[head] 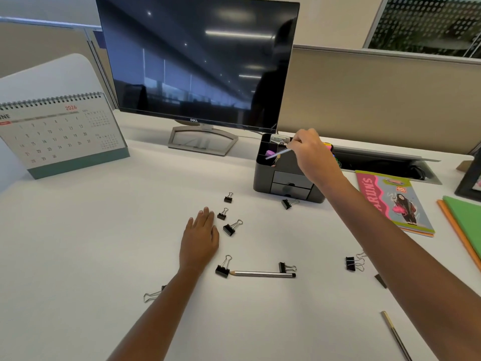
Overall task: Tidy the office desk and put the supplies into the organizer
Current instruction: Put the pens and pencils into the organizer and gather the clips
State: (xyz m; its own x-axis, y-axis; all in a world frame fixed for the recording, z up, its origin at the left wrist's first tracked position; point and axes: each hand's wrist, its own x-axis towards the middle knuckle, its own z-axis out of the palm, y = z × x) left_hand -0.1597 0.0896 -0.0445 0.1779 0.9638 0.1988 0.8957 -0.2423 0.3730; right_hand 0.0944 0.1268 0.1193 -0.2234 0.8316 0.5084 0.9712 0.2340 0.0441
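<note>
Black plastic makes up the organizer (283, 178), which stands on the white tabletop (104, 243) right of centre and far from the viewer. It sits just near of the monitor's (197, 61) right corner and has two small drawers on its near face.

Of the two hands, the right hand (309, 149) is over the organizer's open top compartments. Its fingers and thumb pinch a slim silver writing tool (278, 153), whose free end slants down and left over the top, beside a pink eraser (269, 153). The left hand (200, 235) lies palm down on the tabletop with fingers straight and close together, holding nothing.

Black binder clips (231, 227) are scattered over the tabletop. Three lie just right of the left fingertips, and a lone clip (289, 203) lies at the organizer's near edge. A silver pencil (263, 274) lies near the left wrist with a clip at each end. More clips lie under the right forearm and beside the left forearm.

A dark pen (395, 334) lies at the near right. A desk calendar (59, 134) stands at the far left. A booklet (393, 201) and a green folder (466, 222) lie to the right.
</note>
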